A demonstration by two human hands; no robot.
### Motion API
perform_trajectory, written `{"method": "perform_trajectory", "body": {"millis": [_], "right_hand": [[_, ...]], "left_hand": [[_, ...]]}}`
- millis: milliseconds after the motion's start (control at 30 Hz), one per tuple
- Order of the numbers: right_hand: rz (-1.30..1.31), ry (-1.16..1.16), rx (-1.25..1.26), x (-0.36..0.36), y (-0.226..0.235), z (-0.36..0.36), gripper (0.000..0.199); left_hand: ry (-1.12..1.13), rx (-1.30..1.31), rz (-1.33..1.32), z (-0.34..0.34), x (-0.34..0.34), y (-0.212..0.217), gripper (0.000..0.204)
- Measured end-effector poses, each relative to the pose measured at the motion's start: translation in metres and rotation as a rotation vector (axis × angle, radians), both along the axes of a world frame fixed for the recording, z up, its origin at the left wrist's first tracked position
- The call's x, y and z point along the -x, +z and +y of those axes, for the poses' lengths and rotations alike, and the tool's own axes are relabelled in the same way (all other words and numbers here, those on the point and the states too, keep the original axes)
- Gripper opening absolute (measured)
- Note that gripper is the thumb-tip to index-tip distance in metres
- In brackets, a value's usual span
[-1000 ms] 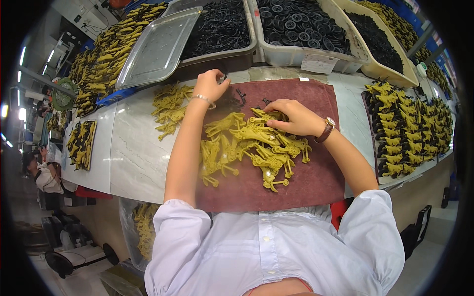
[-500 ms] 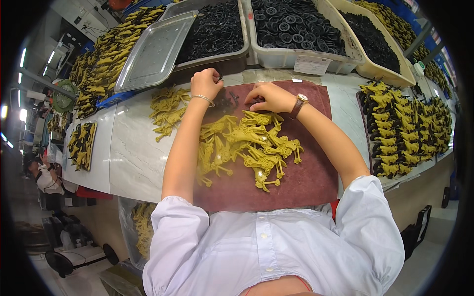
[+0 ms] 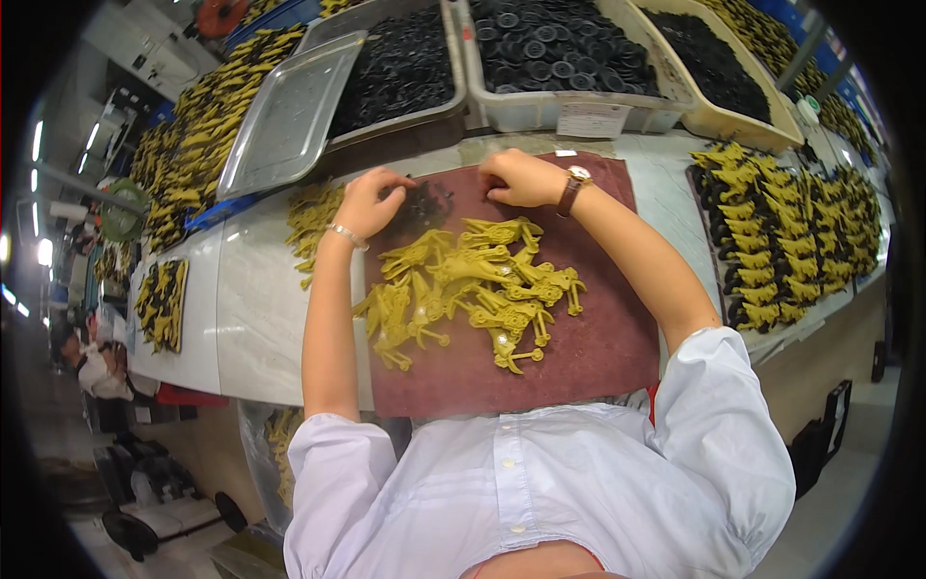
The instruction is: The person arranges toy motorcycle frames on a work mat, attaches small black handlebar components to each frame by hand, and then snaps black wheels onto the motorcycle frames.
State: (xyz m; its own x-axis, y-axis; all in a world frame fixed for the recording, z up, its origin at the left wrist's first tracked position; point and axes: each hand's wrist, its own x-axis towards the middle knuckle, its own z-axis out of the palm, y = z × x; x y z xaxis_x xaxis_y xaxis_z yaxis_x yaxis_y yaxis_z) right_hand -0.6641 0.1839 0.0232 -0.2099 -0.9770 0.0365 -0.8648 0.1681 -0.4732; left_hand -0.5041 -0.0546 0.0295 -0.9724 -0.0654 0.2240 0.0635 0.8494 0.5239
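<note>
White bench carried a maroon mat (image 3: 579, 357). Left hand (image 3: 371, 201) and right hand (image 3: 521, 177), fingers pinched, worked small dark parts (image 3: 429, 203) at the mat's far edge. Risk: forearms could scatter the yellow pieces (image 3: 463, 289) between them.

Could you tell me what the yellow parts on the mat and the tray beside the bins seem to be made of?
The yellow parts look like moulded plastic, matt olive-yellow, with identical shapes. The tray looks like metal, probably steel: silvery, reflective, thin rim. The mat seems a soft, dull maroon material.
</note>
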Motion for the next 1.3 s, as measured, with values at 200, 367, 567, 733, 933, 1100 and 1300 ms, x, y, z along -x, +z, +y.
{"method": "perform_trajectory", "body": {"millis": [200, 367, 567, 733, 933, 1100, 1300], "right_hand": [[0.116, -0.281, 0.723, 0.070, 0.046, 0.059, 0.017], [0.558, -0.880, 0.860, 0.255, 0.065, 0.204, 0.023], [0.386, -1.063, -0.462, 0.338, 0.047, 0.305, 0.091], [0.032, -0.939, -0.542, 0.359, 0.035, 0.278, 0.115], [-0.002, -0.884, -0.834, 0.348, 0.039, 0.243, 0.108], [-0.067, -0.883, -0.793, 0.319, 0.057, 0.246, 0.107], [-0.027, -0.602, -0.603, 0.388, 0.004, 0.271, 0.089]], "left_hand": [[-0.008, 0.255, 0.123, 0.047, -0.021, 0.020, 0.023], [-0.146, 0.270, 0.169, 0.100, -0.016, 0.039, 0.024], [-0.197, 0.106, 0.075, 0.136, -0.030, 0.040, 0.025], [-0.190, 0.050, 0.007, 0.142, -0.038, 0.034, 0.024], [-0.126, 0.043, -0.007, 0.143, -0.035, 0.033, 0.022], [-0.106, 0.016, 0.003, 0.141, -0.036, 0.030, 0.022], [-0.084, 0.012, -0.044, 0.137, -0.041, 0.022, 0.026]]}}
